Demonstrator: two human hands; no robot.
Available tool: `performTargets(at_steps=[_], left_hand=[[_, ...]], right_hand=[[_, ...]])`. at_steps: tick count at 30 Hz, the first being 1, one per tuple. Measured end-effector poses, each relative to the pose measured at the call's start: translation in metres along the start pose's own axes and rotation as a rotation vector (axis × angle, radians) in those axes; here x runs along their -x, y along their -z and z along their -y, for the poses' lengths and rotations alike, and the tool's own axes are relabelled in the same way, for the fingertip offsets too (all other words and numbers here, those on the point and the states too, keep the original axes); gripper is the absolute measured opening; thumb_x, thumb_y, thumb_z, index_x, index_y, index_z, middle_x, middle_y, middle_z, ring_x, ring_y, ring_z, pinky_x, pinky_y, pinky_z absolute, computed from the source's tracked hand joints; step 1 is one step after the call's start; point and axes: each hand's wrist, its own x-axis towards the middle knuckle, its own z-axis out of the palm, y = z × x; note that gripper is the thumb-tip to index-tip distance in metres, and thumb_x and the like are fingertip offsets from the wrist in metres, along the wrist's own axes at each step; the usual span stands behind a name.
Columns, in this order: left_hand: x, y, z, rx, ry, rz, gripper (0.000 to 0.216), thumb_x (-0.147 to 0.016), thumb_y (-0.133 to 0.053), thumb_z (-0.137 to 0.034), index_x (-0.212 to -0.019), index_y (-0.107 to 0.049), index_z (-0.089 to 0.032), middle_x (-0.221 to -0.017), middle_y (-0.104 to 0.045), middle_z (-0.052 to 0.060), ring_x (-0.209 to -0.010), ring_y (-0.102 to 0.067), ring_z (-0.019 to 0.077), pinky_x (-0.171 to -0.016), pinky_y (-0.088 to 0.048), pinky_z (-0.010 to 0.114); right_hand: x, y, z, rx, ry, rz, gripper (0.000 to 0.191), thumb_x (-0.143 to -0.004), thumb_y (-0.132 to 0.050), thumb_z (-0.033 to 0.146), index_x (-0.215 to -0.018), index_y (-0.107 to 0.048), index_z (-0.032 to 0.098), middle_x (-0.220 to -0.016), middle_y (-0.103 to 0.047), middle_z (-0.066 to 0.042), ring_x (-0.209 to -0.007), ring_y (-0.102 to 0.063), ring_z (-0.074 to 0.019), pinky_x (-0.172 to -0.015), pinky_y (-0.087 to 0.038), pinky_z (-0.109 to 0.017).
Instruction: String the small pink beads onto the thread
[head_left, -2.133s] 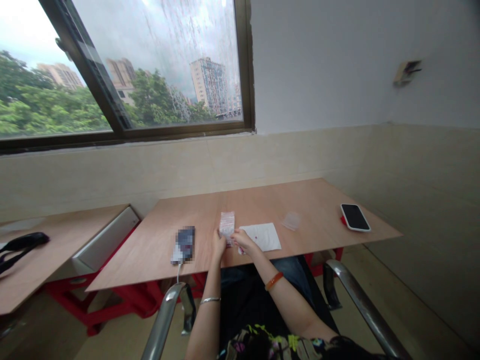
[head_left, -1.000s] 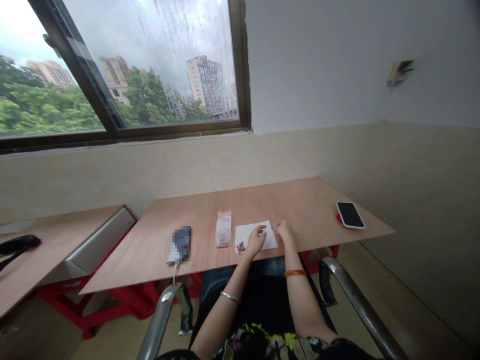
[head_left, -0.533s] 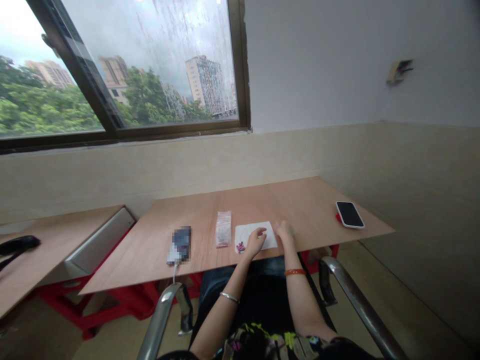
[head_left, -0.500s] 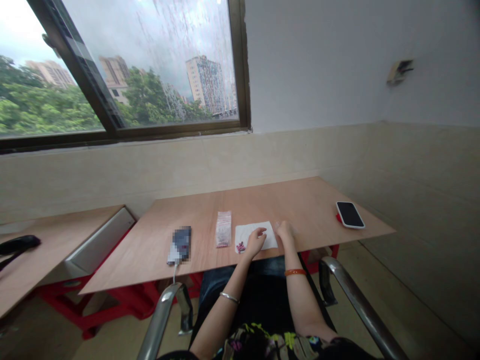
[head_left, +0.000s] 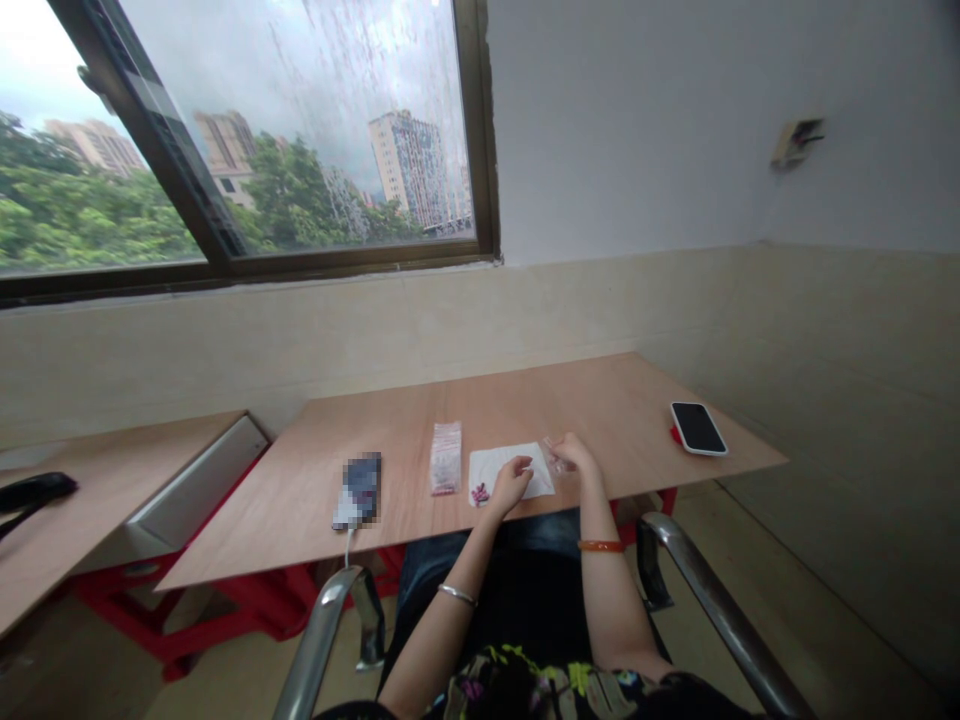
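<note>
A white sheet (head_left: 487, 465) lies on the table in front of me, with a small heap of dark pink pieces (head_left: 479, 493) at its near left corner; they are too small to identify. Over the middle of the sheet rests my left hand (head_left: 511, 484), its fingers loosely bent and the thumb apart, with nothing visible between them. My right hand (head_left: 579, 455) is just past the sheet's right edge, fingers pinched on a small clear plastic bag (head_left: 556, 462). Left of the sheet is a stack of clear plastic bags (head_left: 446, 460) with pinkish edges.
A blurred-out phone-like object (head_left: 358, 490) with a white cable lies on the table's left part. On the right, a white-framed device with a dark screen (head_left: 699, 428) leans on something red. Metal chair armrests (head_left: 330, 620) flank me. A second table (head_left: 150, 470) stands left.
My right hand has turned inward, and the clear bag now shows at its fingertips, left of the hand. My left hand has stayed over the sheet almost unmoved.
</note>
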Motion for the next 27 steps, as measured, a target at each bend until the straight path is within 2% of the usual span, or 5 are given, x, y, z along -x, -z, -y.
performTargets(at_steps=[5, 8, 12, 23, 27], left_hand=[[0.013, 0.024, -0.038, -0.004, -0.081, -0.022, 0.058, -0.077, -0.070, -0.026, -0.132, -0.051, -0.019, -0.141, -0.050, 0.013, -0.125, -0.051, 0.0280, -0.105, -0.041, 0.043], [0.020, 0.045, -0.070, 0.014, -0.159, 0.003, 0.053, -0.076, -0.073, -0.034, -0.124, -0.059, -0.019, -0.133, -0.057, 0.011, -0.125, -0.051, 0.0281, -0.108, -0.038, 0.042], [0.027, 0.067, -0.102, 0.175, -0.205, 0.119, 0.043, -0.078, -0.070, -0.037, -0.115, -0.065, -0.016, -0.115, -0.068, 0.012, -0.110, -0.061, 0.0258, -0.098, -0.047, 0.037], [0.047, 0.083, -0.140, 0.163, -0.330, -0.090, 0.027, -0.084, -0.062, -0.038, -0.094, -0.074, -0.016, -0.096, -0.075, 0.008, -0.090, -0.068, 0.0208, -0.085, -0.054, 0.033], [0.057, 0.087, -0.155, 0.133, -0.347, -0.169, 0.023, -0.081, -0.066, -0.036, -0.089, -0.075, -0.017, -0.094, -0.075, 0.007, -0.088, -0.069, 0.0202, -0.085, -0.055, 0.032]], right_hand=[[0.022, 0.024, 0.015, -0.083, 0.183, 0.101, 0.020, -0.077, -0.057, 0.012, -0.060, -0.067, 0.010, -0.058, -0.067, -0.006, -0.055, -0.058, -0.0119, -0.052, -0.038, -0.018], [0.042, 0.034, 0.033, -0.169, 0.306, 0.245, 0.010, -0.071, -0.067, 0.019, -0.072, -0.071, 0.010, -0.070, -0.071, -0.006, -0.064, -0.062, -0.0138, -0.062, -0.044, -0.020], [0.066, 0.040, 0.058, -0.443, 0.516, 0.375, 0.028, -0.063, -0.078, 0.034, -0.077, -0.069, 0.011, -0.076, -0.071, -0.007, -0.074, -0.065, -0.0178, -0.072, -0.049, -0.027], [0.097, 0.048, 0.089, -0.599, 0.745, -0.014, 0.032, -0.069, -0.076, 0.041, -0.086, -0.067, 0.015, -0.088, -0.070, -0.007, -0.082, -0.065, -0.0177, -0.075, -0.051, -0.030], [0.107, 0.053, 0.091, -0.584, 0.759, -0.016, 0.030, -0.072, -0.074, 0.043, -0.082, -0.068, 0.015, -0.083, -0.070, -0.006, -0.077, -0.064, -0.0170, -0.071, -0.050, -0.029]])
